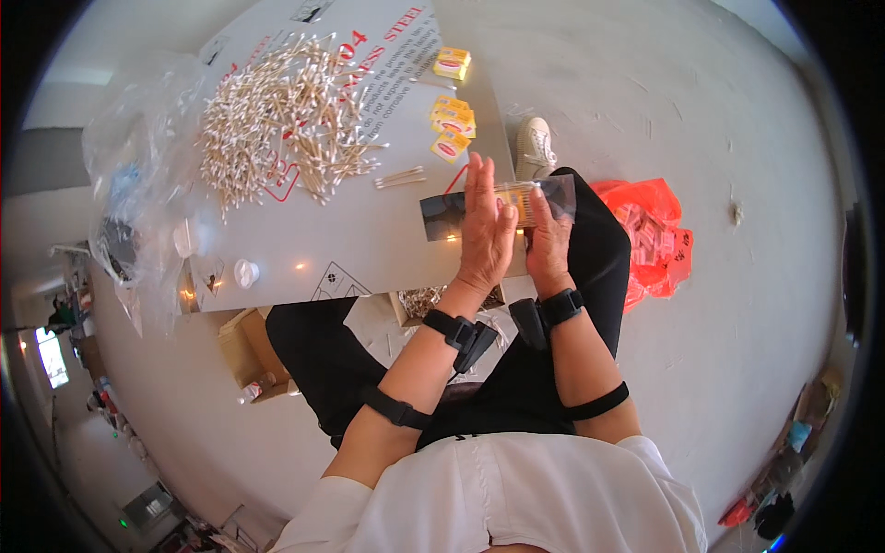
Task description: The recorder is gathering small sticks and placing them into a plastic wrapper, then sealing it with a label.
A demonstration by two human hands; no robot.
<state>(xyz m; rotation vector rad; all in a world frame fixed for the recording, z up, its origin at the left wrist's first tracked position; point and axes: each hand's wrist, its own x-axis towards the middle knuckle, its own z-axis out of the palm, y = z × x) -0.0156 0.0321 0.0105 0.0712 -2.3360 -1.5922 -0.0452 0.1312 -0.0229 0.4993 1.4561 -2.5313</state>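
Note:
At the table's right edge, my right hand (550,244) grips a small clear plastic bag (559,192) with its thumb up along the front. Cotton swabs (527,205) and a yellow card (510,197) show through the film. My left hand (485,230) lies along the bag's left side, fingers straight and upright, thumb touching or very near the bag. Beyond that hand a dark glossy flat strip (442,217) sticks out to the left; whether it belongs to the bag I cannot tell. A few loose swabs (399,178) rest on the table left of my hands.
A big heap of cotton swabs (281,120) covers much of the table (369,249). Yellow cards (452,118) lie along its right side. A large clear bag (138,175) hangs at the left. A red bag (656,244) of packs sits right of my leg; boxes (249,346) stand below.

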